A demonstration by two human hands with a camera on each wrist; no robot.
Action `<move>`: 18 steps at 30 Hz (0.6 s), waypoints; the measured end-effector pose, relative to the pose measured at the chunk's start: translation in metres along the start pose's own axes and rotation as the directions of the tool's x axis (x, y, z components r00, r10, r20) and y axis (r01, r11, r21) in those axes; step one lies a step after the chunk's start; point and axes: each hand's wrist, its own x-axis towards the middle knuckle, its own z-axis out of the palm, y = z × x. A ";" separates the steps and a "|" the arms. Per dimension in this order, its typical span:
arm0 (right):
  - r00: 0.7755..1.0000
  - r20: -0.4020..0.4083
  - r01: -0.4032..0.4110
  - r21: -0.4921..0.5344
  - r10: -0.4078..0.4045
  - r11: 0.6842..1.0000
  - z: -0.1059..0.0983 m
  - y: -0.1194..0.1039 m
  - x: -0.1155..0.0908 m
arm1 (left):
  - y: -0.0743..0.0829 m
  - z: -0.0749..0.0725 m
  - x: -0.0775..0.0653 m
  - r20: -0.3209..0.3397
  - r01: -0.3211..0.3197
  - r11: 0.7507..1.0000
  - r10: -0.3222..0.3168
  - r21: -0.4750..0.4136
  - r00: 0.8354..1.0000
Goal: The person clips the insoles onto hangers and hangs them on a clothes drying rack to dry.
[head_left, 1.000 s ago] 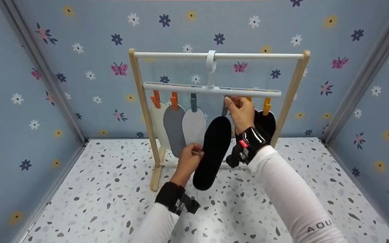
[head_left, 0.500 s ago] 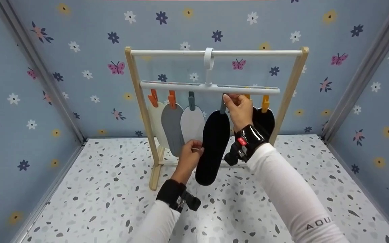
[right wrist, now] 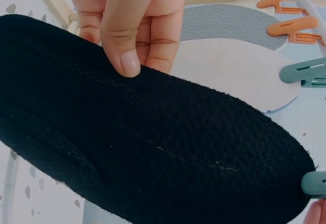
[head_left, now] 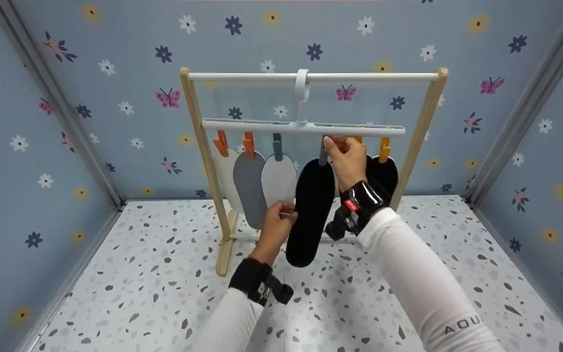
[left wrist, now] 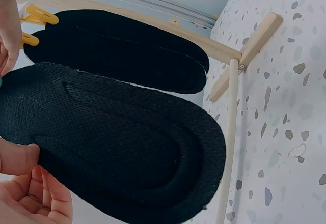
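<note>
A black insole (head_left: 311, 210) hangs at a slight tilt below the white hanger bar (head_left: 262, 126). My left hand (head_left: 277, 222) pinches its left edge between thumb and fingers, thumb on the near face in the right wrist view. At the insole's top end, my right hand (head_left: 351, 159) grips a grey-green clothespin (head_left: 323, 152). In the right wrist view that clothespin's tip (right wrist: 315, 184) overlaps the insole's end; most of the right hand is out of that view. Behind, in the left wrist view, more black insoles (left wrist: 117, 51) hang from yellow clothespins (left wrist: 41, 14).
A wooden rack (head_left: 421, 122) with a white top rod (head_left: 242, 77) carries the hanger. Left of my hands hang a white insole (head_left: 279, 178) on a grey-green clothespin, a grey insole (head_left: 249, 186) and a pale one (head_left: 227, 171) on orange clothespins. Below lies a speckled floor (head_left: 154, 274).
My left hand has raised the black insole, so its top end now meets the clothespin's tip. The insole has also swung slightly right and more upright. My right hand stays at the clothespin.
</note>
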 end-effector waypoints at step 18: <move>0.998 0.007 -0.068 -0.003 0.068 0.998 0.004 0.003 -0.010 | -0.008 -0.001 0.002 -0.012 -0.027 0.999 0.027 -0.025 1.000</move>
